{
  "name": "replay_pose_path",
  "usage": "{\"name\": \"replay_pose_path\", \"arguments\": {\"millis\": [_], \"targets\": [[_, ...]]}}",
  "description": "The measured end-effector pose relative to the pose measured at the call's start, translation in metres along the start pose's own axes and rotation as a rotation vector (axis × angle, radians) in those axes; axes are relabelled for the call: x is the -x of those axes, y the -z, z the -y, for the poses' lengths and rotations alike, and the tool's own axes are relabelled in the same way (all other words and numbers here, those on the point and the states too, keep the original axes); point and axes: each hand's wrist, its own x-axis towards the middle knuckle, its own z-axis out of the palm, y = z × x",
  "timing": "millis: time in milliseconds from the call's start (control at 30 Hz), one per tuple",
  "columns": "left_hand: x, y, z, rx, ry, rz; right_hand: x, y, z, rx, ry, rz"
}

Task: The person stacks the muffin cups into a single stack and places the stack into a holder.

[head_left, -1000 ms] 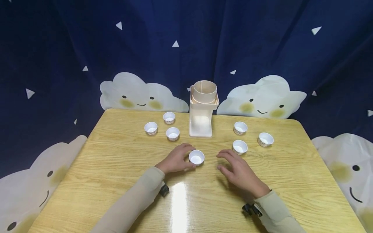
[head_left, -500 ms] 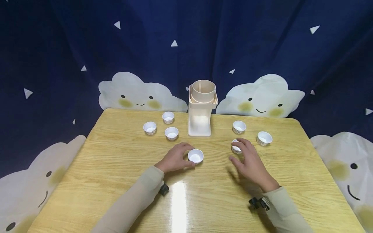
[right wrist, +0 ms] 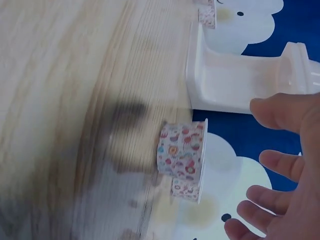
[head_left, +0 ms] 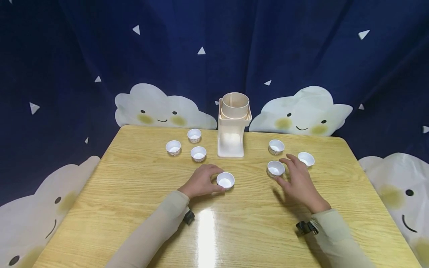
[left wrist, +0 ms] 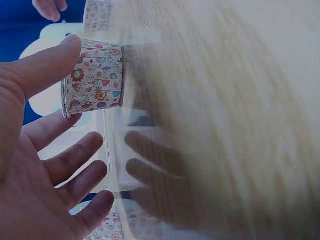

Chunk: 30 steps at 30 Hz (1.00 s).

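Note:
Small white paper baking cups with a floral print outside stand on the wooden table. My left hand (head_left: 202, 181) holds the middle baking cup (head_left: 225, 180) between thumb and index finger. Up close in the left wrist view, the thumb lies against that baking cup's patterned wall (left wrist: 95, 80), and the other fingers are spread below. My right hand (head_left: 299, 182) hovers just right of another baking cup (head_left: 275, 169), its thumb and fingers apart around that cup's near right side. In the right wrist view the right hand's fingers (right wrist: 272, 200) are extended, with a gap to the printed baking cup (right wrist: 182, 150).
A cream plastic dispenser-like stand (head_left: 231, 143) with a round cylinder (head_left: 235, 106) on top stands at the back centre. Several more baking cups (head_left: 199, 153) are grouped left and right of it. Behind the table (head_left: 134, 178) hangs a dark blue curtain (head_left: 174, 44) with cloud prints.
My right hand has moved rightward, passing over the near right baking cup to its right side. My left hand stays at the middle baking cup.

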Motion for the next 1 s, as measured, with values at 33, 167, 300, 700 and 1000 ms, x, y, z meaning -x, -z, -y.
{"name": "replay_pose_path", "arguments": {"millis": [33,167,300,700,1000], "targets": [[0.000,0.000,-0.001,-0.002,0.002,0.001,-0.001,0.000,-0.002,0.010,-0.001,0.001],[0.000,0.001,-0.002,-0.012,0.009,0.005,-0.003,0.001,-0.007,0.032,-0.004,0.009],[-0.001,0.002,-0.003,-0.030,0.007,0.011,-0.003,0.002,-0.009,0.041,-0.014,0.039],[-0.003,0.003,-0.004,-0.064,-0.006,0.014,-0.007,-0.001,-0.027,0.007,-0.086,0.140],[-0.003,0.002,-0.003,-0.058,0.001,0.001,-0.011,-0.006,-0.034,-0.046,-0.115,0.167]]}}
